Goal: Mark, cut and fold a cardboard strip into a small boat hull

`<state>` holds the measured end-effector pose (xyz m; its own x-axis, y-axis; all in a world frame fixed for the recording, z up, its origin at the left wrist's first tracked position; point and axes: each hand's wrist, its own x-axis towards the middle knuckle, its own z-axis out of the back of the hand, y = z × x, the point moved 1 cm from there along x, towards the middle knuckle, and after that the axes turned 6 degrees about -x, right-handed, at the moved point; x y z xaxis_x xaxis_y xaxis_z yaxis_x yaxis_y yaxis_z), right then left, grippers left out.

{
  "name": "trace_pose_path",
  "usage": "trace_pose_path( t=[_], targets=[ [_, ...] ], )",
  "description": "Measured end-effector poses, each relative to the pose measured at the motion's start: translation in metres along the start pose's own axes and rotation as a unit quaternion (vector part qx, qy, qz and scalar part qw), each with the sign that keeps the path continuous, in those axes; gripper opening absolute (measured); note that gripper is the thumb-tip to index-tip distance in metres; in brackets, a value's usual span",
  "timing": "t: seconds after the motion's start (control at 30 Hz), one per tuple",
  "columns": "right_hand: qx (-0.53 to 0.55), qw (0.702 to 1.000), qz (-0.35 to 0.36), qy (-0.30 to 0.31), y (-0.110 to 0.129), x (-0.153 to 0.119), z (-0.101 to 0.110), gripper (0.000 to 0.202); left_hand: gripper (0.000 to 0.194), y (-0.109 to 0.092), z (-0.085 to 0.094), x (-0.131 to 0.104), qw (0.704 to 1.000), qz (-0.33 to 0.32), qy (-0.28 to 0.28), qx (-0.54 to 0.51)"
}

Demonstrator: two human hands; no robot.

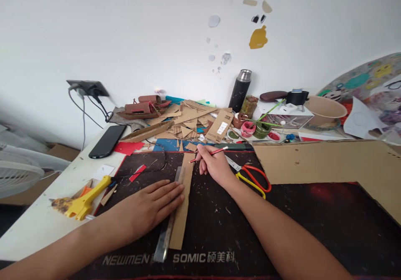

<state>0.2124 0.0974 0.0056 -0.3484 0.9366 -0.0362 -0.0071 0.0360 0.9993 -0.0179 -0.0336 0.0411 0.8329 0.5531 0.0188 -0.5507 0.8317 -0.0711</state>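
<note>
A white counter (34, 230) stands against a pale wall (140, 33). At far left is a fan (19, 171), then a socket (87, 87) with plugs in it. Along the counter come a yellow glue gun (90, 198), a black phone (107, 141), a brown model boat (140, 108), heaped cardboard scraps (194, 116), a leaning flask (240, 91), paint jars (247, 128) and a wide bowl (326, 106). A dark mat (219, 225), flecked with crumbs, covers the front; a large cardboard sheet (326, 161) overlaps its right side.

The mat's near edge reads "NEWMEN", then, past characters partly covered by the ruler (162, 242), "SOMIC硕美科". A white label on one scrap is too small to read.

The left hand (156, 207) lies flat, fingers extended and close together, pressing the ruler along the cardboard strip (178, 230), which lies lengthwise on the mat between the two hands. The right hand (213, 165) pinches a red pencil (219, 150), its point at the strip's far part; whether it touches cannot be told. Scissors (239, 170) lie just right of that hand.
</note>
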Motion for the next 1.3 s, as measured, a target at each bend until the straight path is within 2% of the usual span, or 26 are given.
trace_pose_path(
  t=[0.1, 0.2, 0.33, 0.5, 0.67, 0.77, 0.9, 1.0, 1.07, 1.23, 1.3],
  targets=[
    [-0.006, 1.0, 0.005, 0.009, 0.0, 0.0, 0.0, 0.063, 0.072, -0.005, -0.007, -0.001, 1.0, 0.021, 0.006, 0.021],
    [-0.015, 1.0, 0.009, 0.014, 0.0, 0.0, -0.001, 0.062, 0.062, -0.01, -0.008, 0.002, 0.999, 0.012, 0.006, 0.053],
    [-0.018, 1.0, 0.013, 0.013, -0.003, 0.0, -0.001, 0.062, 0.047, -0.009, -0.001, 0.009, 0.995, -0.038, -0.008, 0.097],
    [-0.023, 1.0, 0.009, 0.014, -0.005, 0.002, -0.001, 0.06, 0.044, -0.003, 0.012, 0.014, 0.989, -0.068, -0.052, 0.12],
    [-0.023, 1.0, 0.01, 0.013, -0.002, 0.001, -0.002, 0.06, 0.041, -0.011, 0.021, 0.028, 0.984, -0.077, -0.087, 0.137],
    [-0.023, 1.0, 0.013, 0.008, 0.0, 0.001, 0.0, 0.061, 0.04, -0.016, 0.018, 0.047, 0.984, -0.05, -0.078, 0.152],
    [0.0, 1.0, 0.025, -0.012, 0.005, 0.004, 0.006, 0.064, 0.039, -0.013, 0.004, 0.074, 0.983, 0.04, -0.052, 0.17],
    [0.013, 0.999, 0.023, -0.031, 0.008, 0.007, 0.012, 0.066, 0.04, -0.009, -0.006, 0.086, 0.978, 0.1, -0.037, 0.177],
    [0.02, 0.999, 0.018, -0.041, 0.011, 0.008, 0.015, 0.068, 0.039, -0.01, -0.009, 0.087, 0.975, 0.124, -0.053, 0.179],
    [0.023, 0.999, 0.013, -0.045, 0.013, 0.007, 0.014, 0.069, 0.031, -0.021, -0.008, 0.071, 0.966, 0.126, -0.158, 0.158],
    [0.022, 0.999, 0.01, -0.042, 0.013, 0.006, 0.013, 0.068, 0.032, -0.025, -0.008, 0.063, 0.965, 0.135, -0.17, 0.147]
  ],
)
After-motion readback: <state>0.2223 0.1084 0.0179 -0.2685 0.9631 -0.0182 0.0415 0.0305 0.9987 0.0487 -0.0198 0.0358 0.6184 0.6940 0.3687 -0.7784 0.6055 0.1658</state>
